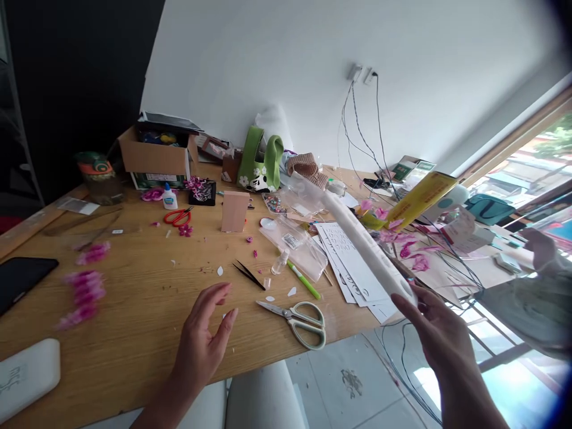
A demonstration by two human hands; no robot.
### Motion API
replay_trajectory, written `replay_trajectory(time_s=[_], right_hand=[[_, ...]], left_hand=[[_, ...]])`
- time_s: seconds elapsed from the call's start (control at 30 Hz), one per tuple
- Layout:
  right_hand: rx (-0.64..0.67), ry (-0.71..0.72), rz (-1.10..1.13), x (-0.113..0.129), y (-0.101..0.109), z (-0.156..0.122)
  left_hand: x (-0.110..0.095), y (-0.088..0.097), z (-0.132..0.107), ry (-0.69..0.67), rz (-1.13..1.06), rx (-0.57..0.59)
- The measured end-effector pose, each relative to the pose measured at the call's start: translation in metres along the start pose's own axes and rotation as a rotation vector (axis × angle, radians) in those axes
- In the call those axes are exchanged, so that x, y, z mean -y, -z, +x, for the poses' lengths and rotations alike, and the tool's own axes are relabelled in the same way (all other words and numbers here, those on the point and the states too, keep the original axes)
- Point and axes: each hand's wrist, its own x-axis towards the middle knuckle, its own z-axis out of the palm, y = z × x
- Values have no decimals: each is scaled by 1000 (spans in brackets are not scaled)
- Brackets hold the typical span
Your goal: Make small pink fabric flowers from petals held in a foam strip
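My right hand (431,322) grips the near end of a long white roll (364,238), which slants away over the papers to the back of the table. What the roll is made of I cannot tell. Above the front of the table is my left hand (203,333), thumb and fingers apart and nothing between them. Scissors with pale handles (297,319) lie to its right. Beyond it are black tweezers (249,275), a green pen (304,280) and small white petal-shaped pieces (292,291).
Printed sheets (344,256) lie under the roll. Farther back stand a pinkish block (235,211), a glue bottle (168,198), red-handled pliers (177,218), a green knitted bag (259,161) and a cardboard box (154,158). Left are pink fuzzy strips (84,292), a phone (24,280) and a white case (29,378).
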Motion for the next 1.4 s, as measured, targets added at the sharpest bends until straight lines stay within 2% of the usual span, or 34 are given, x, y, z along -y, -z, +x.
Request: replay_trajectory(time_s=[0.1, 0.2, 0.37, 0.5, 0.77, 0.9, 1.1, 1.2, 1.27, 1.33, 1.4], right_hand=[[171, 52, 118, 6, 0, -4], [399, 196, 192, 17, -7, -11], [629, 496, 163, 39, -27, -32], [783, 641, 147, 50, -44, -49], [923, 728, 220, 68, -64, -64], [995, 731, 223, 73, -71, -63], [1149, 677, 203, 75, -78, -52], [1137, 662, 166, 76, -66, -33], [1004, 624, 149, 84, -57, -17], [851, 586, 119, 102, -52, -3], [778, 543, 85, 129, -57, 6]], left_hand=[[2, 14, 2, 204, -204, 32], [4, 30, 5, 351, -393, 62], [7, 56, 5, 448, -573, 102], [10, 73, -5, 484, -628, 114], [-4, 103, -22, 648, -540, 126], [-8, 110, -29, 659, -424, 103], [-7, 114, -38, 648, -303, -11], [-4, 118, -41, 649, -263, -49], [-1, 120, -44, 658, -257, -58], [1, 122, -48, 671, -257, -58], [1, 122, -52, 688, -253, -54]])
